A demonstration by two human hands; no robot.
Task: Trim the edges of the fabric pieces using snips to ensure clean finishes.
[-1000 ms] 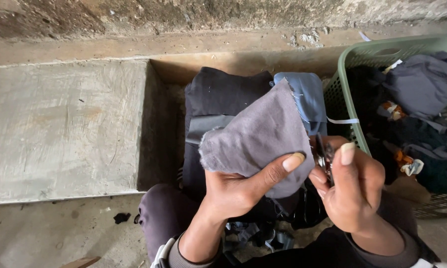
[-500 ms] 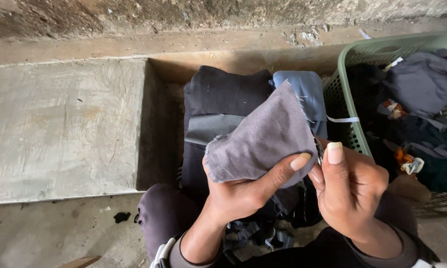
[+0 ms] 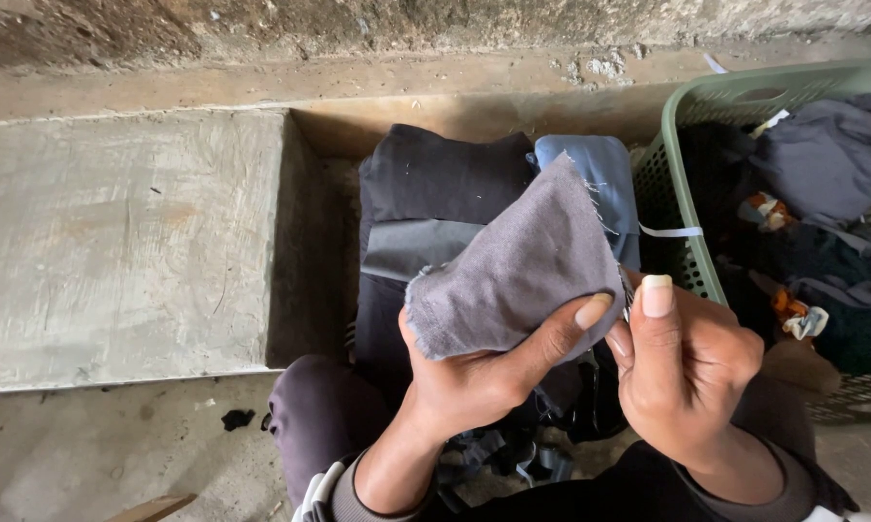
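Hands pinch grey cloth [image 3: 513, 271]: left hand [image 3: 474, 372] clamped beneath, right hand [image 3: 682, 362] gripping its edge beside green basket [image 3: 691, 106].

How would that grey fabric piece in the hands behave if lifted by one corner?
The grey fabric piece would probably droop: it already bends over the left hand. It looks thin, so likely light. Loose threads along its edge suggest it may fray if tugged.

I see no packages, signs or screens. One possible label: a small white strip [image 3: 669, 231], narrow and horizontal, right of centre, against the green basket [image 3: 688, 253] wall. Markings not discernible.
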